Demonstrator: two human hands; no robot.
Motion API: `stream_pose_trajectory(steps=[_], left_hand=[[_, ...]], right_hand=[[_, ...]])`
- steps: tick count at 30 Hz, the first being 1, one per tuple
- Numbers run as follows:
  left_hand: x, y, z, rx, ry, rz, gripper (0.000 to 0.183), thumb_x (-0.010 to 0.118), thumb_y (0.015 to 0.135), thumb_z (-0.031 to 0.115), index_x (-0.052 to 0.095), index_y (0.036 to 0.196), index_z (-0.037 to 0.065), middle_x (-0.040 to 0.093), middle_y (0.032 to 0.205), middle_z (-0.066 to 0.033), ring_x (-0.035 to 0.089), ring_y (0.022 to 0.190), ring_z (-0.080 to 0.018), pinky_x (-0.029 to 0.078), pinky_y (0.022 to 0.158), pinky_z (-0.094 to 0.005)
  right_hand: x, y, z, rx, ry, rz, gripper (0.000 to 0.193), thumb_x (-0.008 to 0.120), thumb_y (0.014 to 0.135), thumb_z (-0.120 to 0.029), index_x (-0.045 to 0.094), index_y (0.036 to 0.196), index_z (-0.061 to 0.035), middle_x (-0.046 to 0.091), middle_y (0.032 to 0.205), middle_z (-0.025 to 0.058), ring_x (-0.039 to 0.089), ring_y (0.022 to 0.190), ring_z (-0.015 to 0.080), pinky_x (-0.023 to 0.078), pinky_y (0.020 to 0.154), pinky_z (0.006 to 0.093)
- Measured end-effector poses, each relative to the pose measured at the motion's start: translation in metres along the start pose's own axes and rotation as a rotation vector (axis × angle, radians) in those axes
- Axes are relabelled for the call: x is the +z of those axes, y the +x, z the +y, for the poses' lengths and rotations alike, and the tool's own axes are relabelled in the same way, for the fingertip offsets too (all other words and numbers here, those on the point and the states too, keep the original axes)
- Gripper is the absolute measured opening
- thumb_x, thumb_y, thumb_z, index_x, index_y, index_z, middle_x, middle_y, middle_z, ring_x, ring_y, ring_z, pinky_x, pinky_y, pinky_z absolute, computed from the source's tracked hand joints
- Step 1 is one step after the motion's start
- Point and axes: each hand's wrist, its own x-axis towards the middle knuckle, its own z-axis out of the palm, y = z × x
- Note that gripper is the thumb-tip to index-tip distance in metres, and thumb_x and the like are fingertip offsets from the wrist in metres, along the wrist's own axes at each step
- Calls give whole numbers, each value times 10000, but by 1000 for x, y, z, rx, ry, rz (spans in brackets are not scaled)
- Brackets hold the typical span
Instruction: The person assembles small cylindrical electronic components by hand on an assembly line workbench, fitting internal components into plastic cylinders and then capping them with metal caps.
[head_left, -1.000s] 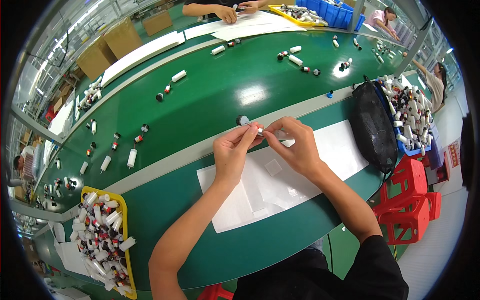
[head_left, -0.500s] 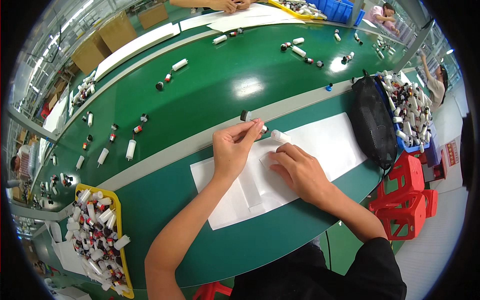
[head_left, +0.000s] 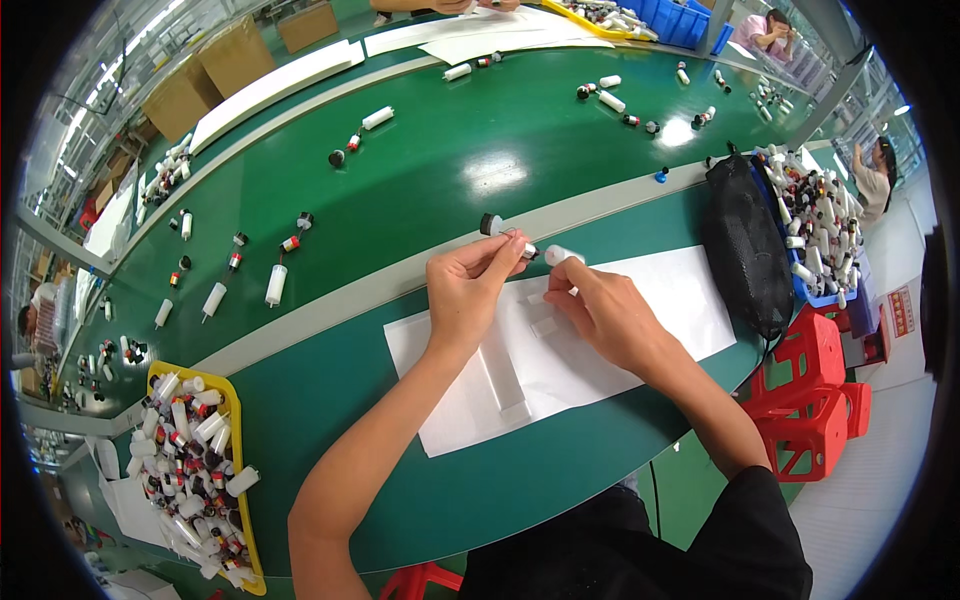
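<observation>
Over the white paper sheet (head_left: 630, 300), my left hand (head_left: 465, 290) pinches a small wired part with a red, white and black body (head_left: 530, 252). A black-and-grey round cap (head_left: 491, 225) sticks out beyond its fingertips, joined by thin wire. Close by on the right, a white cylinder (head_left: 556, 254) points toward that part. My right hand (head_left: 615, 312) is closed at the cylinder's near end, where the fingers cover part of it. A folded white strip (head_left: 505, 385) and a small pale piece (head_left: 545, 326) lie on the paper below.
A yellow tray (head_left: 240, 450) heaped with similar parts stands at left. At right are a black mesh pouch (head_left: 742, 255), a blue bin (head_left: 825, 298) of parts and red stools (head_left: 815, 435). Wired parts dot the green conveyor belt (head_left: 420, 170); another person's hands (head_left: 450, 7) are across it.
My right hand has risen from the paper to the white cylinder's end, uncovering the small pale piece. My left hand stays nearly still. Parts on the belt have shifted rightward.
</observation>
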Motion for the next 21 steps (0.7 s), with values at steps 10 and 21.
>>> stream_pose_trajectory(steps=[10,21], left_hand=[[-9,-1,-4,-35,-69,-71,198,705,952,119,746,1076,-30,745,1005,-108,693,876,-127,601,808,-269],[-7,3,0,-112,-101,-100,256,730,920,72,711,1144,-51,731,1065,-138,693,938,-149,592,867,-303]], right_hand=[[-41,31,-14,-130,208,50,119,734,881,-28,646,940,25,693,841,107,659,730,196,549,731,321],[-31,45,-3,-45,331,29,107,698,924,-51,667,979,36,713,863,89,685,764,162,554,739,303]])
